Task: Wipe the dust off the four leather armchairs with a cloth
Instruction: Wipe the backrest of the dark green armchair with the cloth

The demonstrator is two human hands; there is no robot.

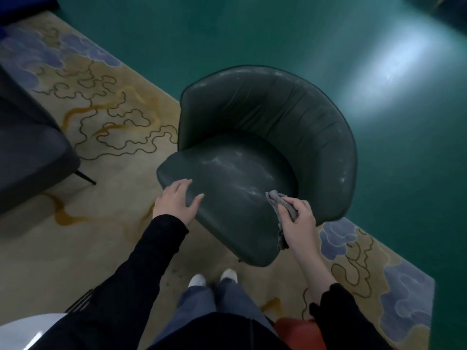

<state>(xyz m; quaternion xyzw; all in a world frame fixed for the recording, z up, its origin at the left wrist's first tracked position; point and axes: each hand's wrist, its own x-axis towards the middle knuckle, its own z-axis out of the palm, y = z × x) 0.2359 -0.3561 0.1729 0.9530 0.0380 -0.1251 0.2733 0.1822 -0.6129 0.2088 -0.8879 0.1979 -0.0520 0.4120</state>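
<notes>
Dust streaks whiten dark green leather armchair (pixel 265 137) seat and backrest.

seat cushion (pixel 235 188) open above, curved backrest (pixel 290 109) walls far side

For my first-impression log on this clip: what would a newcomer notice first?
The dark green armchair fills the centre, with pale dust streaks across its seat. The right hand grips a grey cloth at the seat's right edge, while the left hand rests on its front left corner. A bright glare lies on the green floor, upper right.
</notes>
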